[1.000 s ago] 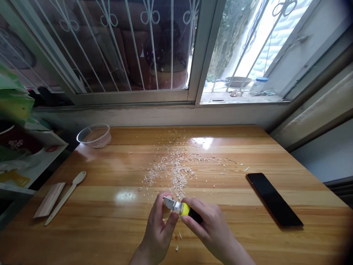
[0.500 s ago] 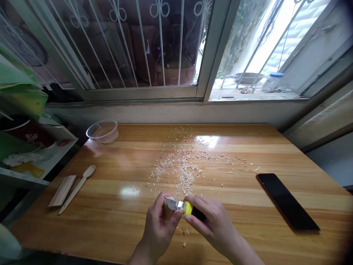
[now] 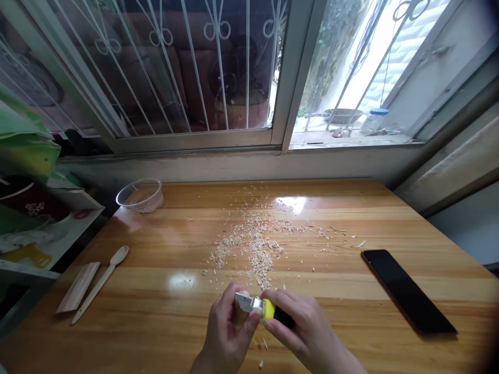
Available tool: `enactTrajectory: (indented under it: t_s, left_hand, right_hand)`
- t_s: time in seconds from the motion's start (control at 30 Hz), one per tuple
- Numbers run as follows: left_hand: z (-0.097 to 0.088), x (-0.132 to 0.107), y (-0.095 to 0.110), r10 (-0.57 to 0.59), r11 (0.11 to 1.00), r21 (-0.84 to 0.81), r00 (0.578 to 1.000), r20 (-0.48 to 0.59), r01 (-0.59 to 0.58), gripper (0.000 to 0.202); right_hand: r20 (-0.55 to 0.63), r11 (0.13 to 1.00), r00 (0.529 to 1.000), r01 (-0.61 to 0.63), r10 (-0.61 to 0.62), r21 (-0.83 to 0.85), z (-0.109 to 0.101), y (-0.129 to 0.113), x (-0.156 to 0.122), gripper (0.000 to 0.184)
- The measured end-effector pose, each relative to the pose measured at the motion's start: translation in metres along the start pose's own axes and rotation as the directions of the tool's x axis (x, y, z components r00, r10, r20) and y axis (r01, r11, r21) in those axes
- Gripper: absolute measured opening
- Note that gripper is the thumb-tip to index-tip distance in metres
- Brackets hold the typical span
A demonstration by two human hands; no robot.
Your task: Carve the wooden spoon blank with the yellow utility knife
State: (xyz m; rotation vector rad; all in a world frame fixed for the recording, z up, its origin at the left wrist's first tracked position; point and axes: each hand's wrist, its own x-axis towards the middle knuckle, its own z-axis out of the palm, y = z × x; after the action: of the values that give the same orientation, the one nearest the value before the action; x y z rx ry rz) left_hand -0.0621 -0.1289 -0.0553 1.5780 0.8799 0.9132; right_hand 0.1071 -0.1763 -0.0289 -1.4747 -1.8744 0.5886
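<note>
My right hand [image 3: 302,317] is closed round the yellow and black handle of a utility knife [image 3: 268,308]. Its short metal blade points left, across the front of my left hand [image 3: 230,324]. The fingers of that left hand are curled round a small pale wooden piece [image 3: 244,293], mostly hidden behind the blade and fingers. My left thumb is up against the blade's base. Just beyond both hands, wood shavings [image 3: 260,254] lie scattered over the wooden table [image 3: 187,306].
On the left lie a wooden spoon [image 3: 102,283] and a flat wood strip [image 3: 79,287]. A clear plastic bowl [image 3: 141,200] stands at the back left corner. To the right is a black phone [image 3: 407,291]. A barred window [image 3: 195,141] rises behind the table; a shelf [image 3: 83,221] adjoins its left side.
The view has tilted slightly, so the table and its things sit a little lower in the picture. Both hands keep the same grip, the blade still by the left fingers.
</note>
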Motion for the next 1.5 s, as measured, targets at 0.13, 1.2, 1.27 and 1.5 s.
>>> enactTrajectory:
  t_s: [0.13, 1.2, 1.27, 1.5]
  left_hand:
    - [-0.001, 0.001, -0.005, -0.003, 1.0, -0.001, 1.0, -0.005, 0.003, 0.027]
    - [0.016, 0.025, 0.018, -0.343, 0.486, -0.724, 0.869, 0.357, 0.489, 0.046]
    - [0.014, 0.022, 0.017, -0.368, 0.498, -0.692, 0.85, 0.377, 0.522, 0.04]
    - [0.011, 0.017, 0.015, -0.355, 0.619, -0.618, 0.875, 0.329, 0.484, 0.038]
  right_hand:
    - [0.006, 1.0, 1.0, 0.016, -0.016, -0.021, 0.002, 0.003, -0.001, 0.044]
    - [-0.204, 0.989, 0.974, -0.072, 0.098, 0.129, 0.004, 0.019, 0.005, 0.024]
    - [-0.201, 0.985, 0.973, -0.084, 0.113, 0.149, 0.006, 0.017, 0.006, 0.024]
    - [-0.217, 0.979, 0.965, -0.108, 0.145, 0.174, 0.01, 0.023, -0.004, 0.027]
